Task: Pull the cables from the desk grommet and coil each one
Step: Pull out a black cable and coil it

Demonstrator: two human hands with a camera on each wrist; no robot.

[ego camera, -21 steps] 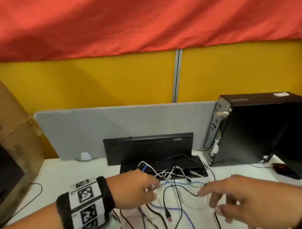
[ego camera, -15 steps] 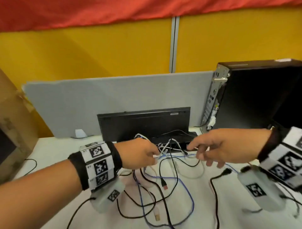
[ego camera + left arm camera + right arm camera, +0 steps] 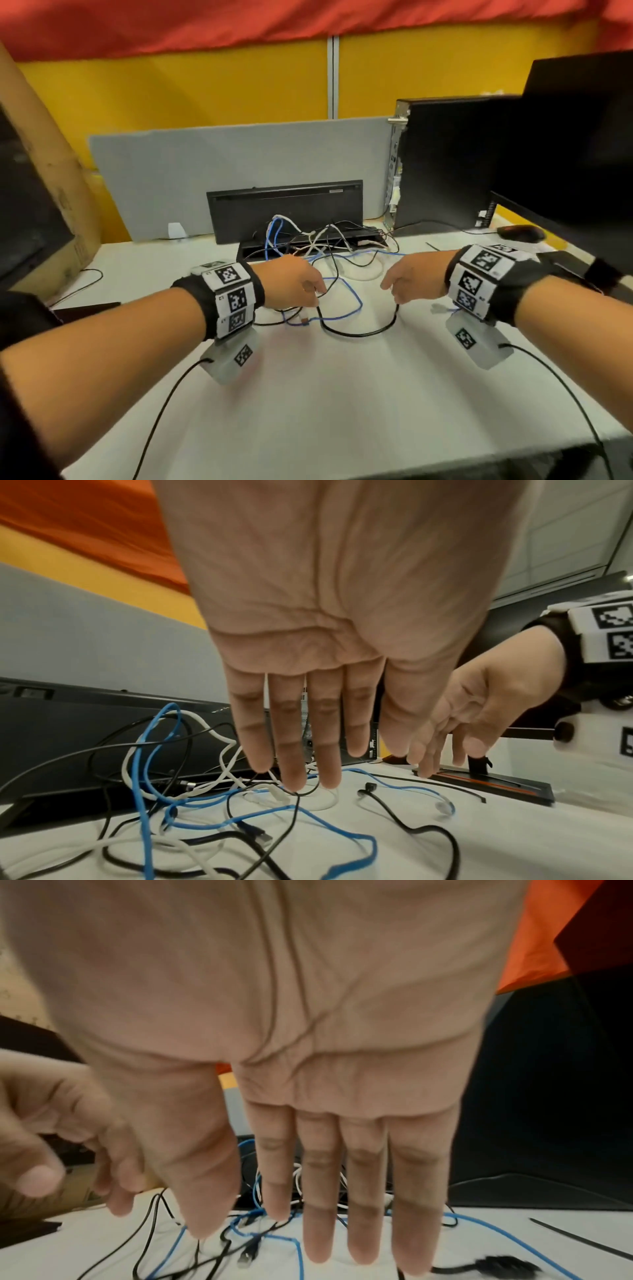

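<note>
- Pulling back from the far tangle, I now have both hands nearer to me than half a second ago, when they were right up against the grommet.
- My left hand (image 3: 294, 284) is over the near-left part of the cables; in the head view a thin black cable (image 3: 359, 330) seems to pass at its fingertips, yet the left wrist view shows the fingers (image 3: 291, 750) straight and spread with nothing curled round anything.
- My right hand (image 3: 416, 281) hangs just right of the same black loop, fingers (image 3: 366, 1204) straight and pointing down; I cannot see it holding anything.
- That black loop sags between the two hands on the white bench (image 3: 342, 394), which it did not do before; I judge it has been drawn clear of the pile.
- The blue cable (image 3: 346, 301) lies looped under and beside it, and white cables (image 3: 318, 236) rise at the desk grommet (image 3: 308, 248) by the far black tray.
- So for the task: one cable looks freed, none coiled, several left in the grommet.
</note>
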